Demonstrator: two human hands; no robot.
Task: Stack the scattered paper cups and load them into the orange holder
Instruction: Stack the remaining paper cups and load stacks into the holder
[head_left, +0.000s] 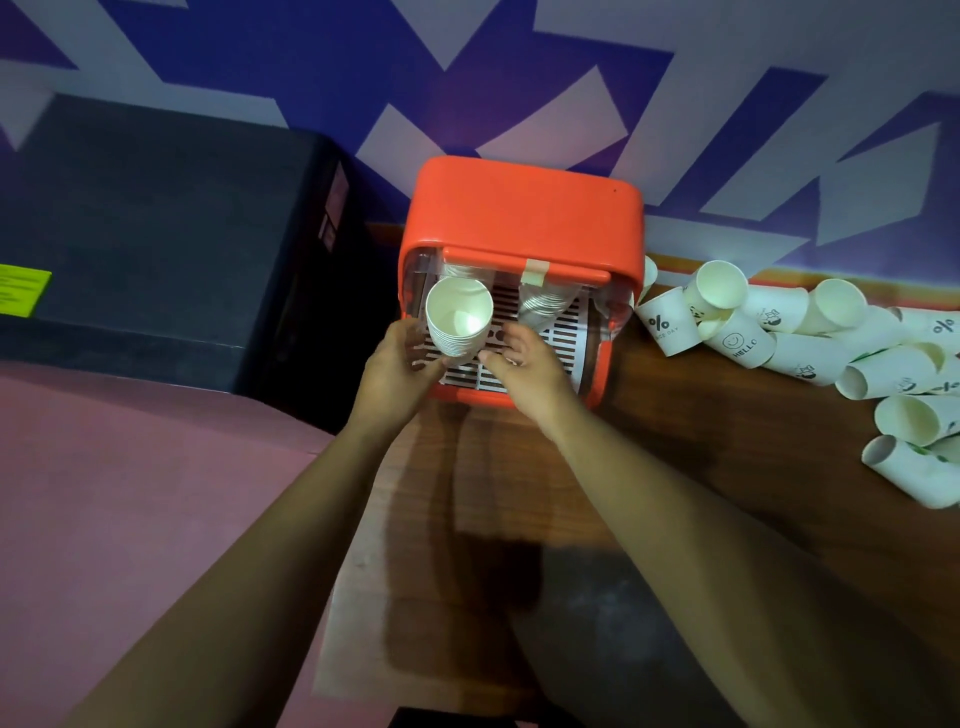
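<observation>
We hold a stack of cups (460, 319) at the open front of the orange holder (524, 208). The stack stands on the left side of the holder, over the white grid (563, 338) on its floor. The open mouth of the top cup faces up at us, and we see many rims packed close under it.

Our left hand (397, 366) is at the lower left of the stack. Its fingers curl round the side of the stack and grip it.

Our right hand (527, 364) is just to the lower right of the stack, above the grid. Its fingers are bent, and its thumb points at the bottom of the stack. We cannot tell if this hand touches the stack or only sits close beside it.

Deeper in the holder, on the right, there are more cups behind a see-through cover, but they look blurry. A small bit of tape (535, 271) sticks to the orange edge above them.

Many loose cups (810, 338) lie in a heap on the brown tabletop (701, 415), right of the holder and well apart from both hands. Most lie on their sides. A black box (156, 223) sits left of the holder.
</observation>
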